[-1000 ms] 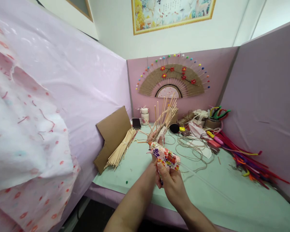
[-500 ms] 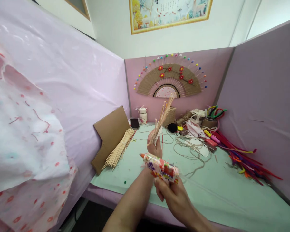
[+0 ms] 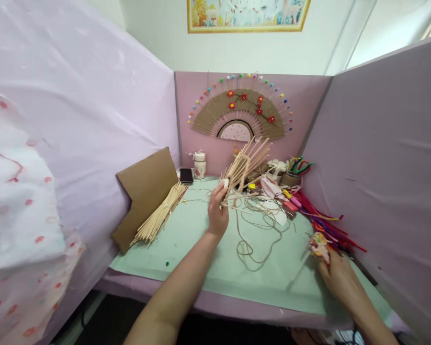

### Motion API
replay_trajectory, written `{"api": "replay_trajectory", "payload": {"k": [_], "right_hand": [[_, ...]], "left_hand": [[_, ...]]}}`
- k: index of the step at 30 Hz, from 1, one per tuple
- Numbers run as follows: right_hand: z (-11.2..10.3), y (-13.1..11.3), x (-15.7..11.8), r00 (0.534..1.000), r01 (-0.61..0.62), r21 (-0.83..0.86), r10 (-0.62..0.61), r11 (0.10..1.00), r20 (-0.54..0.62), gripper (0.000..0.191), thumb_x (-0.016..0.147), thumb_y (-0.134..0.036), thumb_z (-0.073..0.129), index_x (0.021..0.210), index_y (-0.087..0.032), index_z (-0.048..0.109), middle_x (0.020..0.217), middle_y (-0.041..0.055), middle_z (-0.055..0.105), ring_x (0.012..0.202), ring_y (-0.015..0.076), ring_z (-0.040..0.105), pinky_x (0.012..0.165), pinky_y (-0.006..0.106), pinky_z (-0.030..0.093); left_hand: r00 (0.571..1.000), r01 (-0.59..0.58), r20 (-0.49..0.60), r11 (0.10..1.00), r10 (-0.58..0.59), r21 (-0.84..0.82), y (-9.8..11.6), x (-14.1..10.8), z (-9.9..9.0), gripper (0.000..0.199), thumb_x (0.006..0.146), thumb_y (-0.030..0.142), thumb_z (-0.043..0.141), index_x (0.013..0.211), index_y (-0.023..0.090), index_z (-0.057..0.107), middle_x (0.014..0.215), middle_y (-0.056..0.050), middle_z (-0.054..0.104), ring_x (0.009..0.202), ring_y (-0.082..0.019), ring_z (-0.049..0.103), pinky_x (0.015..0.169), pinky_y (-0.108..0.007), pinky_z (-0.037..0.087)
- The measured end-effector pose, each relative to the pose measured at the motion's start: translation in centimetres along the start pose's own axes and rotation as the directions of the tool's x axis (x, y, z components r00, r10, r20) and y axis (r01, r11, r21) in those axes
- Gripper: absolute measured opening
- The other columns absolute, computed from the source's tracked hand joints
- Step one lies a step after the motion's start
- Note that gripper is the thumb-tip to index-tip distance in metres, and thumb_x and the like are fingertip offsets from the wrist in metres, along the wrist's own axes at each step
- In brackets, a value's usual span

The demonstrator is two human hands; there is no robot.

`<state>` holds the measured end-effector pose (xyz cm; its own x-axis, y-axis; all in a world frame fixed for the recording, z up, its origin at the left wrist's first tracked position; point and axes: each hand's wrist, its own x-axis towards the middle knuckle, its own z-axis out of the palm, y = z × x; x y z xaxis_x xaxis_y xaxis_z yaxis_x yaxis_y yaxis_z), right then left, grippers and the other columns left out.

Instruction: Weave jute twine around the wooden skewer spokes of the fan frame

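My left hand (image 3: 218, 211) grips the base of a half-made fan of thin wooden sticks (image 3: 242, 165), its sticks spread up and to the right above the table. Twine (image 3: 249, 247) trails below it across the tabletop. Over at the right side of the table, my right hand (image 3: 335, 270) is wrapped around a patterned hot glue gun (image 3: 319, 245), which is blurred by motion beside the pile of pipe cleaners (image 3: 319, 215). A finished fan (image 3: 237, 110) with red flowers and coloured pom-poms hangs on the pink back panel.
On the left, a bundle of sticks (image 3: 160, 215) rests against brown cardboard (image 3: 147, 191). A phone (image 3: 186, 175) and a white bottle (image 3: 199, 165) stand at the back. Scissors in a pot (image 3: 290, 179) and fabric scraps (image 3: 271, 187) crowd the back right.
My right hand has carried the glue gun away from the sticks to the right side of the table. The sticks in my left hand have turned and now show spread out. The view has shifted.
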<state>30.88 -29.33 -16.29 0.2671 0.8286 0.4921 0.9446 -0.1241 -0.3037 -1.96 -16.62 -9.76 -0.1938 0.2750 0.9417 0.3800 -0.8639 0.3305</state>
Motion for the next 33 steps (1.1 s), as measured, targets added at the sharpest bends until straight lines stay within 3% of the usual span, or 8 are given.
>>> {"api": "replay_trajectory", "payload": {"k": [6,10,14,16,18,23,27,33], "right_hand": [[0.2,0.4,-1.3,0.985,-0.07,-0.2,0.099,0.977,0.14,0.039,0.083,-0.032,0.05,0.115,-0.014,0.065,0.103,0.022,0.066,0.089,0.0363,0.062,0.078,0.051,0.048],[-2.8,-5.0,-0.4,0.997,0.018,0.236,-0.001,0.972,-0.072,0.05,0.083,-0.043,0.055,0.124,-0.014,0.059,0.127,0.0229,0.057,0.121,0.0379,0.051,0.1,0.057,0.039],[-3.9,-14.3,-1.4,0.988,0.031,0.863,-0.148,0.504,0.051,0.055,0.091,-0.04,0.053,0.142,-0.028,0.036,0.137,0.0134,0.054,0.124,0.0249,0.054,0.103,0.049,0.043],[-3.5,-18.2,-2.5,0.993,-0.009,0.965,-0.113,0.262,0.04,0.054,0.089,-0.037,0.058,0.139,-0.029,0.038,0.134,0.0124,0.055,0.117,0.0233,0.06,0.097,0.045,0.049],[-3.0,-20.6,-3.4,0.999,-0.036,0.984,0.009,0.174,0.035,0.046,0.09,-0.036,0.058,0.133,-0.027,0.044,0.119,0.0109,0.061,0.098,0.0201,0.066,0.08,0.037,0.056],[-2.6,-21.0,-3.8,0.988,-0.029,0.93,0.153,0.367,-0.03,0.032,0.095,-0.032,0.049,0.124,-0.022,0.057,0.092,0.0047,0.062,0.055,0.0086,0.049,0.048,0.023,0.044],[-2.8,-20.1,-3.2,0.982,0.128,0.809,0.04,0.573,-0.183,0.034,0.097,-0.025,0.044,0.126,-0.022,0.06,0.086,0.004,0.06,0.069,0.0128,0.056,0.063,0.027,0.048],[-3.2,-19.9,-2.9,0.962,0.26,0.691,-0.119,0.674,-0.246,0.034,0.095,-0.018,0.042,0.122,-0.019,0.063,0.079,0.004,0.059,0.074,0.0154,0.058,0.07,0.028,0.048]], "left_hand": [[0.971,-0.231,0.091,0.966,0.222,0.116,1.4,2.1,0.3,0.039,0.097,0.012,0.033,0.121,0.025,0.061,0.129,-0.01,0.062,0.126,-0.018,0.054,0.105,-0.039,0.041],[0.957,-0.285,0.134,0.929,0.259,0.236,1.3,2.4,0.4,0.039,0.097,0.01,0.035,0.112,0.025,0.068,0.124,-0.009,0.067,0.125,-0.017,0.056,0.105,-0.038,0.037],[0.951,-0.304,0.162,0.895,0.264,0.325,1.0,1.7,0.1,0.038,0.097,0.012,0.037,0.112,0.026,0.07,0.123,-0.01,0.068,0.125,-0.017,0.056,0.101,-0.037,0.037],[0.949,-0.307,0.185,0.881,0.255,0.36,0.8,1.4,-0.2,0.038,0.097,0.013,0.039,0.115,0.027,0.069,0.124,-0.009,0.067,0.125,-0.018,0.056,0.1,-0.037,0.036],[0.947,-0.312,0.202,0.868,0.251,0.386,0.6,1.1,-0.6,0.039,0.097,0.012,0.039,0.117,0.028,0.068,0.126,-0.009,0.067,0.124,-0.018,0.057,0.099,-0.036,0.035],[0.939,-0.337,0.207,0.851,0.274,0.402,-0.2,1.0,-1.0,0.039,0.095,0.011,0.044,0.119,0.031,0.067,0.127,-0.007,0.066,0.122,-0.018,0.058,0.097,-0.036,0.034],[0.931,-0.359,0.219,0.836,0.291,0.415,-0.4,1.1,-1.2,0.041,0.094,0.008,0.044,0.12,0.031,0.067,0.126,-0.006,0.067,0.122,-0.019,0.058,0.095,-0.037,0.034],[0.905,-0.413,0.29,0.809,0.312,0.418,-0.5,1.3,-1.9,0.036,0.094,0.013,0.048,0.12,0.03,0.066,0.126,-0.004,0.067,0.121,-0.02,0.058,0.094,-0.036,0.032]]}}
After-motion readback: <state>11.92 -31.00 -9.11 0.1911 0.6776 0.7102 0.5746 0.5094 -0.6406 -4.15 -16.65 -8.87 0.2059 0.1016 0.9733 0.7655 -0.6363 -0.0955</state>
